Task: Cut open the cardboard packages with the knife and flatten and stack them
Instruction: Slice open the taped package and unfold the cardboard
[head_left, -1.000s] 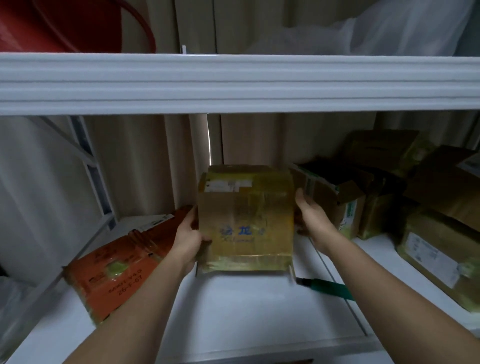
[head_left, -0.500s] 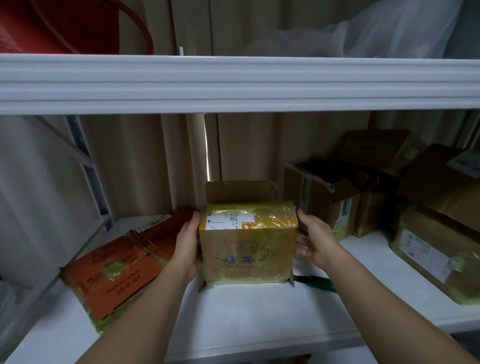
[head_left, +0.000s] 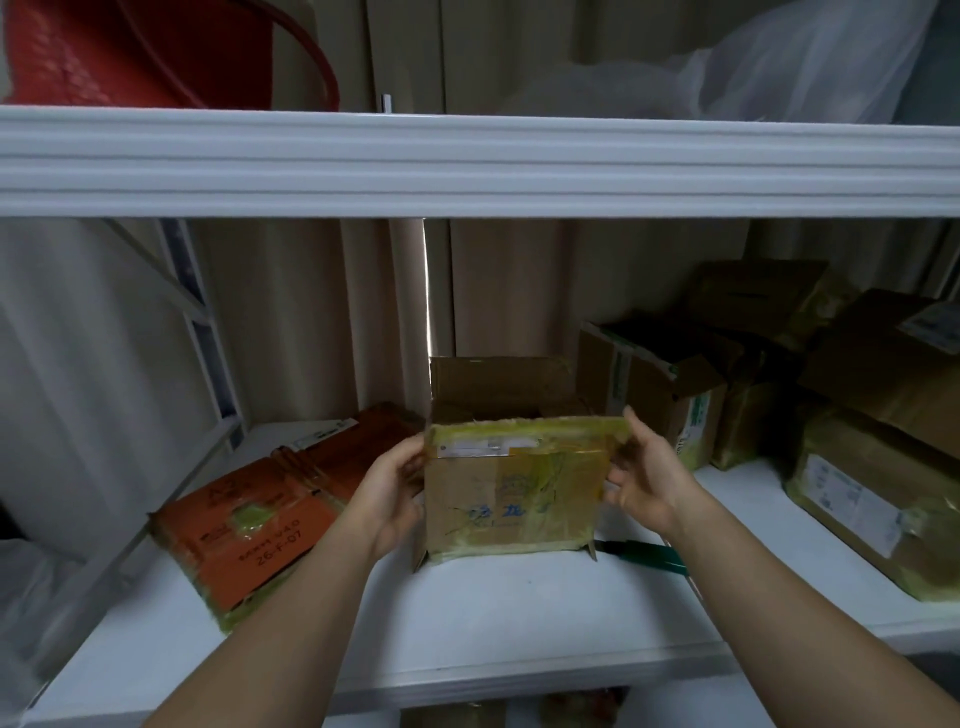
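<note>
Box (head_left: 511, 493) upright on the white shelf (head_left: 519, 618), top open, rear flap standing, front flap folded down with yellow tape and a white label. Held between both hands — left hand (head_left: 387, 493) at the left wall, fingers curled round the upper left corner; right hand (head_left: 647, 480) at the right side, fingers spread and fairly straight, index tip touching the taped front flap's right end, palm just off the wall. Knife (head_left: 641, 552) with green handle flat on the shelf just below the right hand's fingers, partly hidden by the wrist. Orange package (head_left: 249, 519) lying flat left of the left hand's knuckles, near but apart. Open carton (head_left: 654, 384) beyond the right fingertips; more taped boxes (head_left: 862, 483) farther right. Red object (head_left: 130, 52) and plastic bag (head_left: 727, 67) on the upper shelf — well above both hands.
</note>
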